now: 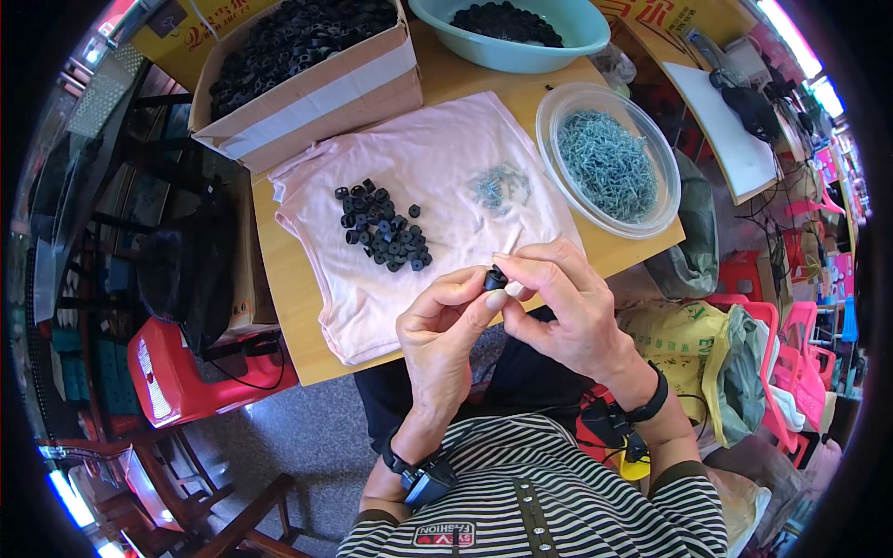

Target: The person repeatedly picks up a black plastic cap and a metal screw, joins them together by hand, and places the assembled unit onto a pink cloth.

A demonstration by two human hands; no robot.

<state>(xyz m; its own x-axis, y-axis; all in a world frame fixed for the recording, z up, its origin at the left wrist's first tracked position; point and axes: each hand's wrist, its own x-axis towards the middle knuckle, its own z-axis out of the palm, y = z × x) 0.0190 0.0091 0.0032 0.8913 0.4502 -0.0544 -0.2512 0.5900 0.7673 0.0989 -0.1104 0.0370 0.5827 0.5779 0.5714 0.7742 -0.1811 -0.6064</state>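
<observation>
Over the near edge of the table, my left hand [441, 321] pinches a small black round cap [495, 279] between thumb and finger. My right hand [564, 302] meets it there, its fingers closed at the cap's top; whatever they hold is too small to make out. Beneath and beyond my hands spreads a pale pink cloth [437, 153]. A loose heap of similar black caps [381, 230] lies on its left part. Toward its right side is a small scatter of silvery screws [499, 189].
A round clear tub [669, 191] full of screws stands at the table's right. Farther back are an open cardboard box [326, 102] of black parts and a pale green basin [521, 58] with more. A red stool [177, 367] is at the left, and bags [684, 349] at the right.
</observation>
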